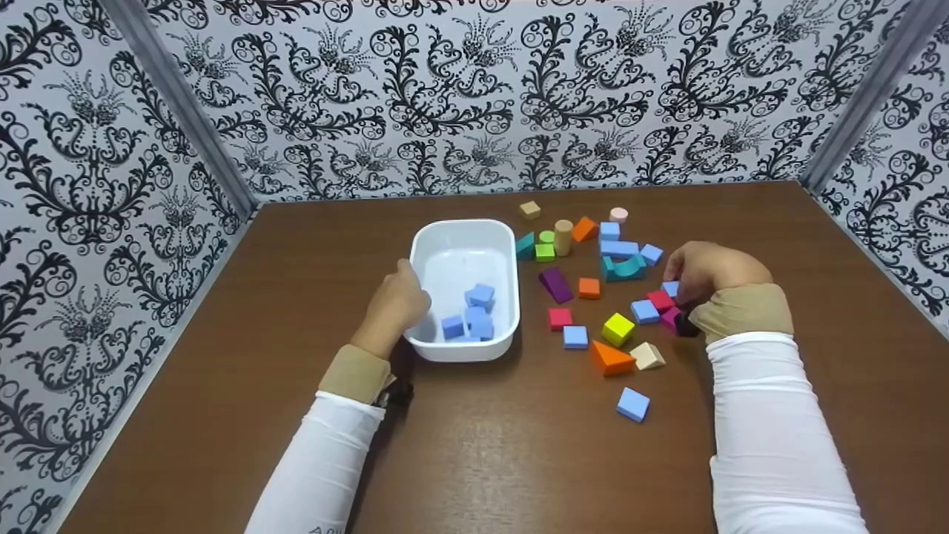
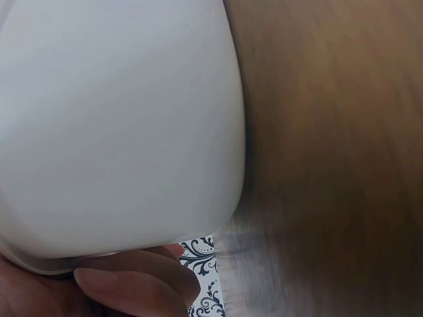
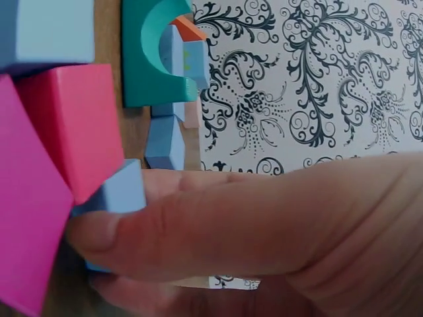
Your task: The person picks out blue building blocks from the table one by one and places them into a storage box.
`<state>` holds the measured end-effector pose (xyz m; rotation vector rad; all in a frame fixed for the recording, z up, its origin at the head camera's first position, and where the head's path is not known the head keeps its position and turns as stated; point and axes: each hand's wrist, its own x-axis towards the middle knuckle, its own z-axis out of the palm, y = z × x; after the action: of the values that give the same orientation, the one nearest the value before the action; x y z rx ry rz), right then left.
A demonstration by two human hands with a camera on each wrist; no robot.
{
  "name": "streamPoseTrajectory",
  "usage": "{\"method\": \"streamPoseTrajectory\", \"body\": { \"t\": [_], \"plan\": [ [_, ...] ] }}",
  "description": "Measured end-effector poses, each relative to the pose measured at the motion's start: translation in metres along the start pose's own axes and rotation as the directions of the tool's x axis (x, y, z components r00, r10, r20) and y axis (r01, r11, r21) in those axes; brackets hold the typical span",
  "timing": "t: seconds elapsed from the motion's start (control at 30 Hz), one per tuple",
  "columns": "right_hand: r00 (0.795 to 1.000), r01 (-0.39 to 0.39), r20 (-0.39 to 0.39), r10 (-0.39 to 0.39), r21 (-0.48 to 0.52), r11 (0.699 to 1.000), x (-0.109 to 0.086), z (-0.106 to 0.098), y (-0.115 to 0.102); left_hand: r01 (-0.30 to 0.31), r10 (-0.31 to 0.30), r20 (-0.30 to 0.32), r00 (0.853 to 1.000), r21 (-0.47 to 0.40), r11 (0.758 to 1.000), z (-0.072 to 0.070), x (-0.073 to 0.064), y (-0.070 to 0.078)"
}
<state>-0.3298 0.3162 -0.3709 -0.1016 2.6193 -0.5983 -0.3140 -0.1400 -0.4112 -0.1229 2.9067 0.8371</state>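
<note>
A white plastic tub (image 1: 463,354) with several blue blocks (image 1: 480,296) inside stands left of the middle of the table. My left hand (image 1: 398,302) grips its left rim, fingers curled at the edge in the left wrist view. On the right, my right hand (image 1: 715,273) pinches a blue cube (image 3: 122,191) between thumb and fingers. Right beside that cube are a red block (image 3: 79,125) and a magenta block (image 3: 30,205). Another blue block (image 1: 644,311) lies just left of the red one.
Loose blocks spread between tub and right hand: a teal arch (image 1: 623,268), a yellow cube (image 1: 617,329), an orange triangle (image 1: 612,360), a purple wedge (image 1: 555,285). One blue block (image 1: 633,404) lies nearer the front. Patterned walls (image 1: 474,96) enclose the brown table (image 1: 474,452).
</note>
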Motion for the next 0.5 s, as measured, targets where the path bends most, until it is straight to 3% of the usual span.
{"method": "streamPoseTrajectory", "body": {
  "t": [0.23, 0.5],
  "plan": [
    [1.000, 0.012, -0.002, -0.012, 0.074, 0.997, 0.010, 0.004, -0.004, -0.006, 0.006, -0.004, 1.000, 0.000, 1.000, 0.000, 0.001, -0.001],
    [0.996, 0.063, -0.057, -0.062, 0.011, 0.998, 0.012, 0.006, -0.004, -0.044, 0.044, -0.022, 0.999, 0.007, 0.999, -0.001, -0.002, -0.002]
  ]
}}
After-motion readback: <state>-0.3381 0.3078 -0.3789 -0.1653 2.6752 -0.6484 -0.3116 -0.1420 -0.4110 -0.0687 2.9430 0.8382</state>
